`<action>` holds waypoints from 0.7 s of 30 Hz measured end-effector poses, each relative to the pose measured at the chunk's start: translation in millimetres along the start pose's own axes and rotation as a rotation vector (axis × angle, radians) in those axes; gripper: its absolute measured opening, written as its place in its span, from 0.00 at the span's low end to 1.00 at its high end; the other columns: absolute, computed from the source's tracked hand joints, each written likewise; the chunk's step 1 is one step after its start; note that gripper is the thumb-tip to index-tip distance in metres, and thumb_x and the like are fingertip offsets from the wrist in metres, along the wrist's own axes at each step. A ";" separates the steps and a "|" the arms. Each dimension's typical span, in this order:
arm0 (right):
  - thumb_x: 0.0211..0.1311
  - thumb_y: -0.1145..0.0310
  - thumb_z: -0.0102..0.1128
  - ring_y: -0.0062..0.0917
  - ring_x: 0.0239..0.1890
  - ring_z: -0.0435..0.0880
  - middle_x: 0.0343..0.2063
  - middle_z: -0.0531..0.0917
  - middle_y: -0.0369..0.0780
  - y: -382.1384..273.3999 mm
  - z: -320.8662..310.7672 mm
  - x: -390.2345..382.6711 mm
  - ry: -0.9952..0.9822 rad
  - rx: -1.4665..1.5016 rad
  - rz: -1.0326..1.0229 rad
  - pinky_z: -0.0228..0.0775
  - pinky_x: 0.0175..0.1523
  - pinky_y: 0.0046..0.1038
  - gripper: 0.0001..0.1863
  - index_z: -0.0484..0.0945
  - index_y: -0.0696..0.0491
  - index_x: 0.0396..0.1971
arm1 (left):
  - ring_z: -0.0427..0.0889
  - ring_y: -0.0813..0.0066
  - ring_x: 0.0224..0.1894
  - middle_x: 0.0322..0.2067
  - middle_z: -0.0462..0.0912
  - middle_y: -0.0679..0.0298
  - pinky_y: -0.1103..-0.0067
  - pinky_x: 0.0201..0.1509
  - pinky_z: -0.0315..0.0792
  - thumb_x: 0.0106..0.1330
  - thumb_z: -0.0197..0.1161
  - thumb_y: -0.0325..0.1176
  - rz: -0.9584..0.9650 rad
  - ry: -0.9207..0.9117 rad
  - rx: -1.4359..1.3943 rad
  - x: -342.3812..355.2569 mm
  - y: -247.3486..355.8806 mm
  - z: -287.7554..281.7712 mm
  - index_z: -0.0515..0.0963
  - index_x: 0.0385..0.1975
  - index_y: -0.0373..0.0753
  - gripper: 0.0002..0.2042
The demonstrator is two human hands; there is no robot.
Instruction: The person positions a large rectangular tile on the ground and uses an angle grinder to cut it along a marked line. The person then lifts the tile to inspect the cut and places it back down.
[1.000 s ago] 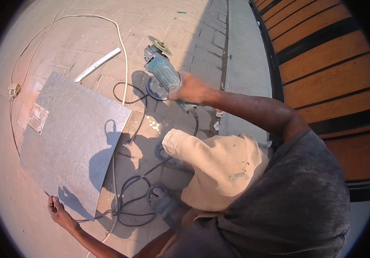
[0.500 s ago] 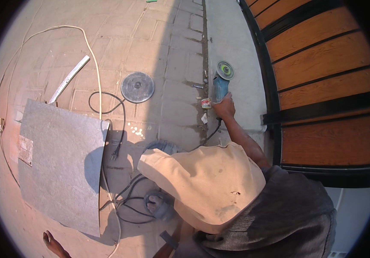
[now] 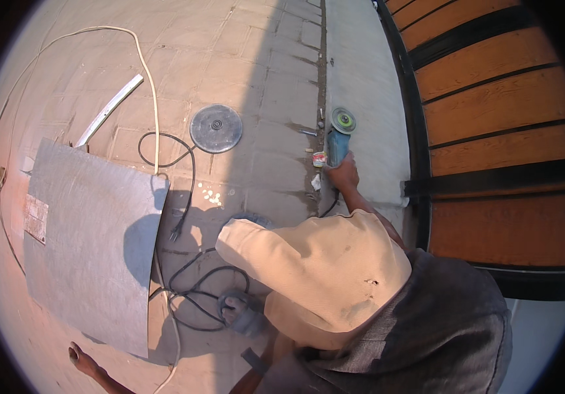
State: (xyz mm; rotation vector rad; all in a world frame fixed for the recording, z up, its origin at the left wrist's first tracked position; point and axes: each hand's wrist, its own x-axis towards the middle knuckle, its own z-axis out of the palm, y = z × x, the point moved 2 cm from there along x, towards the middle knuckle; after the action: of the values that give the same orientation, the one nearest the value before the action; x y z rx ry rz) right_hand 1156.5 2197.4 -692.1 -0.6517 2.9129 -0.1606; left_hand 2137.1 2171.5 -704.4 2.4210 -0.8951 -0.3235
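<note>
My right hand (image 3: 343,174) is wrapped round the rear body of a blue angle grinder (image 3: 339,146). Its cutting disc (image 3: 343,121) points away from me, over the pale concrete strip beside the paving. A black cord runs back from the grinder and passes behind my knee. At the lower left, my left hand (image 3: 83,361) hangs beside the near edge of a grey sheet (image 3: 92,249). Its fingers are loosely bent and apart, with nothing visible in them. A small white and red container (image 3: 319,159) stands just left of the grinder.
A round grey disc (image 3: 216,129) lies on the paving, with a white strip (image 3: 108,110) farther left. A pale cable (image 3: 156,125) and tangled black cords (image 3: 194,302) cross the ground near my sandalled foot (image 3: 240,312). At right stands a wood-panelled gate (image 3: 502,226) with black bars.
The grinder in my right hand has come slightly closer to me. My left hand has shifted a little forward beside the sheet. The black cord near my foot lies in wider loops.
</note>
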 end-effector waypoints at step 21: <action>0.46 0.51 0.75 0.49 0.53 0.80 0.50 0.80 0.56 -10.7 2.6 -4.0 0.033 0.034 -0.081 0.72 0.57 0.45 0.43 0.68 0.62 0.56 | 0.74 0.77 0.37 0.35 0.79 0.64 0.78 0.36 0.69 0.69 0.60 0.54 -0.347 -0.061 -0.516 -75.4 45.4 45.8 0.75 0.50 0.31 0.27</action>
State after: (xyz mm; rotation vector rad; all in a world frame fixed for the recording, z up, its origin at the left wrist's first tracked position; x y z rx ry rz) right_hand 1164.9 2189.3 -692.6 -0.7685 2.9092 -0.2322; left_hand 2038.5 2174.0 -714.1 2.0727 -0.3460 -0.6687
